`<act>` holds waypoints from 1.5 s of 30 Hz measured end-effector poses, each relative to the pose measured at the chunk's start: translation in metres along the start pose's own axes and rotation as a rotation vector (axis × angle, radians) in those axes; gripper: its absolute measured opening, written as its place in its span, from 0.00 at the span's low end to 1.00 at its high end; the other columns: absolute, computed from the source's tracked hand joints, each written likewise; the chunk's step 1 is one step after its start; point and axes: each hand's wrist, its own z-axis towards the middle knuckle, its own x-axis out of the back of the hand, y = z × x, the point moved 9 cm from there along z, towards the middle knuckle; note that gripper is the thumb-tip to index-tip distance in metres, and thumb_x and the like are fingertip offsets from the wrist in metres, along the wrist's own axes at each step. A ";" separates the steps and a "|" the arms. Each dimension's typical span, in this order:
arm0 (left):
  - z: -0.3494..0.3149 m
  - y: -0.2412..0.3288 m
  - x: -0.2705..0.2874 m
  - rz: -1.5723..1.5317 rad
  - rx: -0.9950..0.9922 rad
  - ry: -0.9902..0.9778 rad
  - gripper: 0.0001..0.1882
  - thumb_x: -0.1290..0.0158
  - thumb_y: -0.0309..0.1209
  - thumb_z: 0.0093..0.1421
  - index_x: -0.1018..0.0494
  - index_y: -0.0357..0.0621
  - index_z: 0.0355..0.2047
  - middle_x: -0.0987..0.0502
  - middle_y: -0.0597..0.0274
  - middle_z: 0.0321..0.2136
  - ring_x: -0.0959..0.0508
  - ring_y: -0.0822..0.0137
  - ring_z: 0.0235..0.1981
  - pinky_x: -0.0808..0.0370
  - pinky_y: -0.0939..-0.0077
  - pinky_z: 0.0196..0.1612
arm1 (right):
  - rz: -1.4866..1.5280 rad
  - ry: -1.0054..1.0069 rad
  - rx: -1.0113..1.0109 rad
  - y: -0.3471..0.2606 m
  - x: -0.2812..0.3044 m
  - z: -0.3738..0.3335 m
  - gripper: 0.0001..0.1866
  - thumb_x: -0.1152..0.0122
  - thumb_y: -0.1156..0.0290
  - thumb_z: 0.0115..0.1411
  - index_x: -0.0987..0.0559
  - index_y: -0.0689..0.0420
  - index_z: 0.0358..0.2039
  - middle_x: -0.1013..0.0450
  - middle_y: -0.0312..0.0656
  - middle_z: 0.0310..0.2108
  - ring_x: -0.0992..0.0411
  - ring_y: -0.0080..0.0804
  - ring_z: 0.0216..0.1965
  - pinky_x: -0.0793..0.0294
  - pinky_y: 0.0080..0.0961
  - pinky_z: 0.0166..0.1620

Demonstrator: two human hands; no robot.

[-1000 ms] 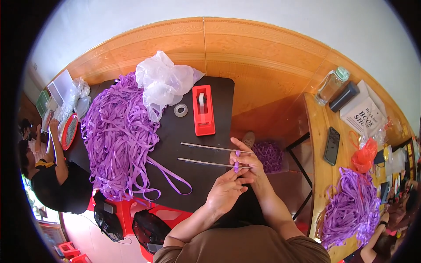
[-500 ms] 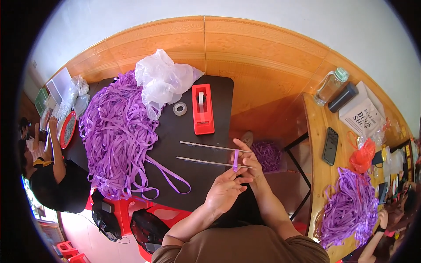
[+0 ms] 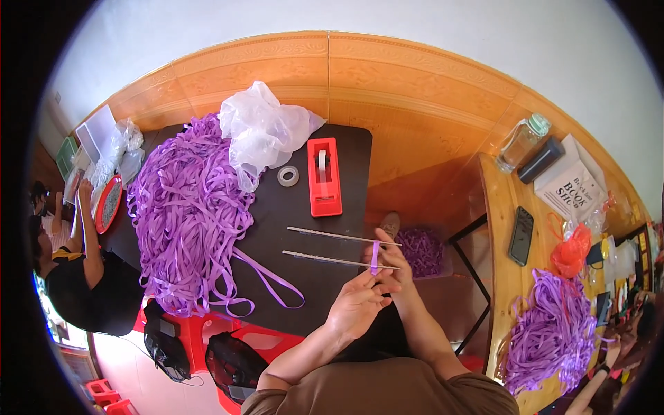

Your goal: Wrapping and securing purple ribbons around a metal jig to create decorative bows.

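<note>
Two thin metal rods (image 3: pixel 325 232) reach side by side over the right edge of the dark table. Near their right ends a short band of purple ribbon (image 3: pixel 375 259) goes across both. My left hand (image 3: pixel 354 308) is closed, its thumb and fingers pinching at the ribbon's lower end beside the lower rod. From the right, my right hand (image 3: pixel 397 272) curls round the rod ends, its fingers at the ribbon and partly behind it. Where the fingers of both hands meet, they partly hide the ribbon.
On the dark table (image 3: pixel 277 221) lie a large purple ribbon heap (image 3: pixel 190 221), a white plastic bag (image 3: pixel 266 131), a tape roll (image 3: pixel 288 176) and a red tape dispenser (image 3: pixel 324 180). A ribbon-filled bin (image 3: pixel 443 266) stands below. The right-hand table holds a phone (image 3: pixel 521 236) and more ribbon (image 3: pixel 550 332).
My right index finger, stretched above the upper rod before, has come down and bent in toward the ribbon. My left hand stays at the lower rod. The whole view has shifted slightly.
</note>
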 end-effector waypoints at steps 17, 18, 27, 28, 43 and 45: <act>-0.019 -0.021 -0.027 0.257 0.185 -0.027 0.26 0.53 0.22 0.57 0.38 0.35 0.57 0.32 0.53 0.53 0.27 0.62 0.47 0.32 0.74 0.45 | -0.434 0.103 -0.132 -0.034 -0.033 -0.002 0.17 0.39 0.80 0.52 0.26 0.64 0.44 0.24 0.45 0.29 0.24 0.32 0.30 0.25 0.26 0.34; -0.023 -0.021 -0.036 0.295 0.212 -0.089 0.25 0.54 0.21 0.57 0.37 0.35 0.57 0.30 0.54 0.52 0.27 0.65 0.47 0.31 0.76 0.45 | -0.411 0.108 -0.117 -0.035 -0.034 -0.004 0.17 0.39 0.80 0.52 0.26 0.64 0.44 0.24 0.46 0.29 0.24 0.33 0.30 0.25 0.27 0.34; -0.059 0.009 -0.059 0.628 0.164 -0.308 0.22 0.57 0.16 0.59 0.33 0.37 0.55 0.27 0.57 0.45 0.29 0.71 0.44 0.33 0.78 0.49 | -0.778 0.408 0.223 -0.146 0.021 -0.058 0.16 0.47 0.81 0.54 0.25 0.65 0.45 0.23 0.52 0.32 0.23 0.37 0.30 0.23 0.29 0.36; -0.063 0.013 -0.057 0.687 0.106 -0.291 0.20 0.56 0.16 0.59 0.31 0.37 0.52 0.26 0.57 0.42 0.28 0.71 0.41 0.31 0.79 0.45 | -0.850 0.461 0.228 -0.157 0.036 -0.058 0.17 0.47 0.80 0.54 0.25 0.64 0.46 0.23 0.50 0.33 0.23 0.34 0.32 0.25 0.25 0.37; -0.112 0.106 -0.028 1.939 -0.919 0.362 0.08 0.48 0.19 0.41 0.29 0.40 0.25 0.28 0.56 0.31 0.29 0.56 0.33 0.34 0.64 0.35 | -1.550 0.036 0.854 -0.094 -0.156 -0.087 0.07 0.43 0.85 0.52 0.23 0.63 0.33 0.26 0.44 0.33 0.29 0.28 0.32 0.30 0.19 0.34; -0.104 0.100 -0.038 1.963 -0.946 0.348 0.08 0.47 0.19 0.41 0.29 0.37 0.26 0.28 0.56 0.31 0.29 0.56 0.33 0.33 0.65 0.36 | -1.658 -0.288 0.851 -0.056 -0.185 -0.087 0.12 0.40 0.87 0.45 0.23 0.63 0.32 0.26 0.48 0.34 0.26 0.40 0.34 0.27 0.26 0.38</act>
